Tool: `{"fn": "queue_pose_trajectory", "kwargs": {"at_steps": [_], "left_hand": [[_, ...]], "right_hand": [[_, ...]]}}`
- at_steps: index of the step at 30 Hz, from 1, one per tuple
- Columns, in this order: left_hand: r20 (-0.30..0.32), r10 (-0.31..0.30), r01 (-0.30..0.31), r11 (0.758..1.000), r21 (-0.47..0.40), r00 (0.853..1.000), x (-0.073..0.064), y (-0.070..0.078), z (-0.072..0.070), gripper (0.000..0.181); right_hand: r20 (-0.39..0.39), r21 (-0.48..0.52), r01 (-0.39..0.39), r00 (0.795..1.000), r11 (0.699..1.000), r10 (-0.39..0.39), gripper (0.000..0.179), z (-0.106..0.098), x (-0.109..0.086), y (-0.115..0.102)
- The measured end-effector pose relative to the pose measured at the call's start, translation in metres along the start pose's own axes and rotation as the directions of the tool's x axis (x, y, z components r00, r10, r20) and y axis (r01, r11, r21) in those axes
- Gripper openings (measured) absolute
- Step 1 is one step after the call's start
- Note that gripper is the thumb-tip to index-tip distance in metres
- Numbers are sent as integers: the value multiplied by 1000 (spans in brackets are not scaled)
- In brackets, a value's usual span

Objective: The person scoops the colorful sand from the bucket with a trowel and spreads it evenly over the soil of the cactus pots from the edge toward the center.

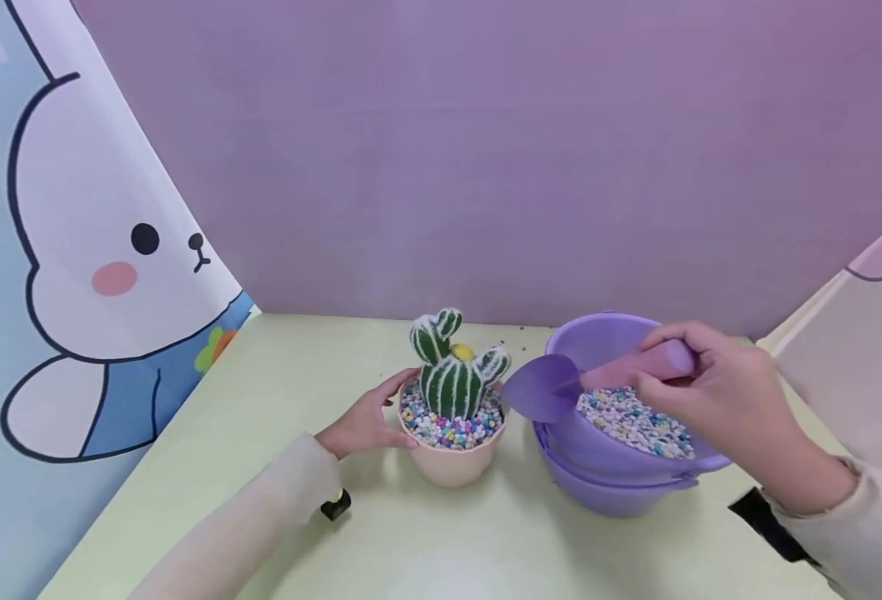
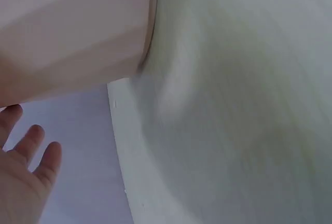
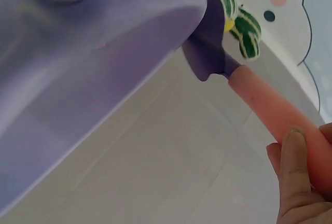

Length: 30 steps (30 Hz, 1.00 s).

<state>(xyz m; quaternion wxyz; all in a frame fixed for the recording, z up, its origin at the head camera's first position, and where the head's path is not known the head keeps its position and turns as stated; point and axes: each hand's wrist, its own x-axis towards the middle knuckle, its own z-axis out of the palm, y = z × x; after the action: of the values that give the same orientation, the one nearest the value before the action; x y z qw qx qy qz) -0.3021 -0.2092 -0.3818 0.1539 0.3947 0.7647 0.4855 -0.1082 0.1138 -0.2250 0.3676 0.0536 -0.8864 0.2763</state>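
Observation:
A potted cactus (image 1: 452, 387), green with white stripes and a yellow bud, stands in a pale pink flowerpot (image 1: 452, 467) topped with coloured pebbles (image 1: 441, 429). My left hand (image 1: 369, 421) holds the pot's left side, thumb in front and fingers toward the back; the left wrist view shows several fingers spread beside the pot wall (image 2: 78, 37). With my right hand (image 1: 734, 400) I grip the pink handle (image 1: 636, 367) of a small trowel. Its purple blade (image 1: 542, 389) hangs between pot and bucket, close to the pot's right rim. No pebbles are visible on it.
A purple bucket (image 1: 606, 492) to the right of the pot contains more coloured pebbles (image 1: 636, 421). Several tiny dark bits lie on the pale yellow table (image 1: 321, 350) near the back edge. Behind rises a purple backdrop (image 1: 448, 167), with a cartoon-printed panel (image 1: 88, 250) at left.

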Motion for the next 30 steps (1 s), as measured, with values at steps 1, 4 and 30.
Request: {"fn": "queue_pose_trajectory", "kwargs": {"at_steps": [1, 4, 30], "left_hand": [[-7, -3, 3, 1000, 13, 1000, -1, 0, 0, 110], [-68, -44, 48, 998, 45, 997, -4, 4, 7, 105], [-278, -161, 164, 986, -10, 947, -16, 15, 42, 96]], "right_hand": [[6, 4, -40, 999, 999, 40, 26, -4, 0, 2], [5, 8, -162, 987, 987, 162, 25, -17, 0, 9], [15, 141, -347, 937, 927, 349, 45, -70, -23, 112]]}}
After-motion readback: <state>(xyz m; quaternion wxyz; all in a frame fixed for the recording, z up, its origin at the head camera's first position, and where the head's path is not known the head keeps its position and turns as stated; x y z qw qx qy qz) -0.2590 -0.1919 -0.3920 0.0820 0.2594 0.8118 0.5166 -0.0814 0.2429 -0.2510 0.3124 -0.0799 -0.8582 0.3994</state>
